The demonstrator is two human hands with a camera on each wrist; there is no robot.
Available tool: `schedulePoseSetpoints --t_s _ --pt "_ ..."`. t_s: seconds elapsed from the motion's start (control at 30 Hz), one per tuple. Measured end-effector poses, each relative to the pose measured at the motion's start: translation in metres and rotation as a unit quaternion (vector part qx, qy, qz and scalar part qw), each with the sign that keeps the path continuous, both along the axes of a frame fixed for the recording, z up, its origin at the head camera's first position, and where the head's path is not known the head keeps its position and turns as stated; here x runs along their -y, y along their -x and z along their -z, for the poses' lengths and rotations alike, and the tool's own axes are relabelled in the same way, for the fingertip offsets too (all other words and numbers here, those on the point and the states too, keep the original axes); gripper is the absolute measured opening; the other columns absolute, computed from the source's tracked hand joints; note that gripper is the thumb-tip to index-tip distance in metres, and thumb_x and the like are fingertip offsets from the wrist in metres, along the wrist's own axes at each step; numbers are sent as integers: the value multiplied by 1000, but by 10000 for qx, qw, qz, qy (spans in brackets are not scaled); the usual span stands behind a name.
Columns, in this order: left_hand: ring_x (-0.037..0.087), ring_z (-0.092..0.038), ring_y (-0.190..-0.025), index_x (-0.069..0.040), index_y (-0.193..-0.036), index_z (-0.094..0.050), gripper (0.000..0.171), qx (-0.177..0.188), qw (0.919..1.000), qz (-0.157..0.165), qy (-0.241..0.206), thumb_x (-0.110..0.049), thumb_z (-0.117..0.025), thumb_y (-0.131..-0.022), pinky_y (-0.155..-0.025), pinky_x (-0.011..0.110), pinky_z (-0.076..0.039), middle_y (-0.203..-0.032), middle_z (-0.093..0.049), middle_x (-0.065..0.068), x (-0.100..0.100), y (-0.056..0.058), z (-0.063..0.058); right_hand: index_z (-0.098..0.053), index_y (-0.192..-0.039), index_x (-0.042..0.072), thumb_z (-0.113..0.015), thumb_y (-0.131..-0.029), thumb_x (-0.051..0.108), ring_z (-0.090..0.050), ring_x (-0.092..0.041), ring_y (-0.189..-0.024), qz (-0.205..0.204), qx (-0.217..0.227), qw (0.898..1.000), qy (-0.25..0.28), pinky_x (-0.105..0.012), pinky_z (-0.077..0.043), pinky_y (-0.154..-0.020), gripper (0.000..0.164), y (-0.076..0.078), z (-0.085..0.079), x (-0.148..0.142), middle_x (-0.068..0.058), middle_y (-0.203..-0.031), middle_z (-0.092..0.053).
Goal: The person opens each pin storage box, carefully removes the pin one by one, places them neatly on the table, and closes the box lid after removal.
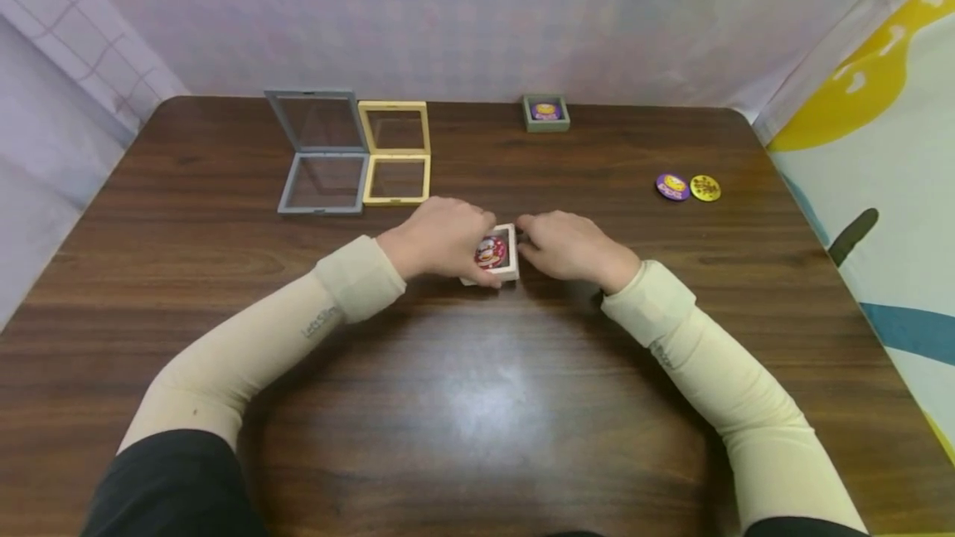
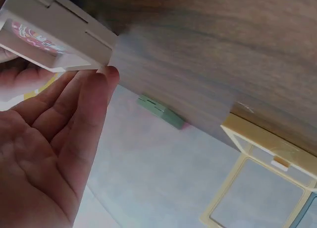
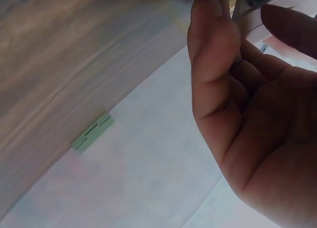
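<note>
A small white display case (image 1: 509,273) with a clear window lies in front of me, and a red round badge (image 1: 490,252) shows inside it. My left hand (image 1: 446,237) grips the case from its left, thumb at the near edge and fingers at the far edge. In the left wrist view the side of the white case (image 2: 64,20) shows its hinge slots. My right hand (image 1: 570,245) is at the case's right edge, fingers bent. In the right wrist view its thumb and index finger stand either side of the case corner, partly out of frame.
A grey-blue case (image 1: 322,210) and a yellow case (image 1: 398,200) stand opened side by side at the back left. A green case (image 1: 547,126) with a purple badge is at the back edge. A purple badge (image 1: 672,186) and a yellow badge (image 1: 705,187) lie at right.
</note>
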State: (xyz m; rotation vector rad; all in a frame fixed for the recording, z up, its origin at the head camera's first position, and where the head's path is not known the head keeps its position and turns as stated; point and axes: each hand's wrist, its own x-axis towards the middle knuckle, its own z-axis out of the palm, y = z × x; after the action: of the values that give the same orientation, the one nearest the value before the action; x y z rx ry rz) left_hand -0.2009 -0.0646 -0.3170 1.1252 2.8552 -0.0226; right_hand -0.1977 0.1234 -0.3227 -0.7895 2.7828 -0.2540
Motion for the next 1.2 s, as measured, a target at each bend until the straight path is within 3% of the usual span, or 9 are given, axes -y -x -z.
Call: schedulePoseSetpoints --t_s 0.23,0.4,0.47,0.57,0.7,0.93,1.07,1.2 --pt "19 -59 -67 -11 -97 -58 68 -80 9987 -181 -464 -69 -71 -63 -55 40 -52 -78 -62 0 1 -2 7 -56 -106 5 -44 -95 21 -58 -27 -77 185 374 9979 486 -46 -51 -71 23 1 -3 -1 -12 -84 -63" --pt "23 -63 -66 -5 -125 -47 93 -132 9942 -411 -990 -67 -75 -61 -54 42 -54 -81 -66 6 2 -2 10 -52 -124 4 -44 -96 20 -60 -26 -86 467 608 9895 1221 -43 -50 -79 33 2 -4 -1 -10 -92 -67" --pt "24 -64 -65 -4 -138 -36 105 -157 9930 -443 -1084 -65 -75 -61 -53 42 -54 -81 -68 9 2 -3 9 -49 -127 3 -44 -96 18 -61 -23 -83 525 733 9843 1515 -40 -51 -75 35 2 -5 -1 -9 -93 -68" --pt "24 -64 -62 -5 -146 -26 110 -134 9929 -452 -1093 -64 -73 -66 -49 42 -53 -79 -69 11 3 -4 9 -44 -133 2 -44 -96 14 -59 -18 -68 567 996 9736 1975 -34 -50 -62 39 1 -6 -1 -10 -87 -67" --pt "20 -61 -56 -7 -142 -31 99 134 9924 -451 -1138 -63 -70 -71 -46 38 -51 -74 -67 7 3 -6 10 -40 -138 3 -46 -96 13 -49 -12 -53 582 1340 9562 2538 -28 -44 -50 43 1 -7 1 -11 -78 -62" --pt "17 -59 -58 -3 -127 -40 88 599 9893 -647 -1164 -61 -74 -69 -47 33 -47 -77 -62 4 1 -6 11 -42 -135 4 -47 -96 13 -48 -12 -53 767 1544 9403 2935 -25 -42 -51 40 -2 -7 9 -13 -77 -60" --pt "18 -60 -61 -6 -122 -44 83 606 9885 -755 -1162 -60 -75 -67 -50 35 -49 -79 -63 4 0 -5 10 -40 -133 4 -46 -96 13 -52 -17 -57 980 1641 9356 2969 -26 -43 -51 39 -2 -5 11 -12 -81 -62" --pt "19 -60 -64 -8 -118 -47 80 541 9892 -829 -1083 -60 -76 -66 -52 38 -51 -80 -63 4 -2 -5 7 -37 -133 7 -44 -95 16 -57 -21 -63 1075 1585 9446 2664 -28 -46 -55 40 -1 -4 14 -10 -82 -64"
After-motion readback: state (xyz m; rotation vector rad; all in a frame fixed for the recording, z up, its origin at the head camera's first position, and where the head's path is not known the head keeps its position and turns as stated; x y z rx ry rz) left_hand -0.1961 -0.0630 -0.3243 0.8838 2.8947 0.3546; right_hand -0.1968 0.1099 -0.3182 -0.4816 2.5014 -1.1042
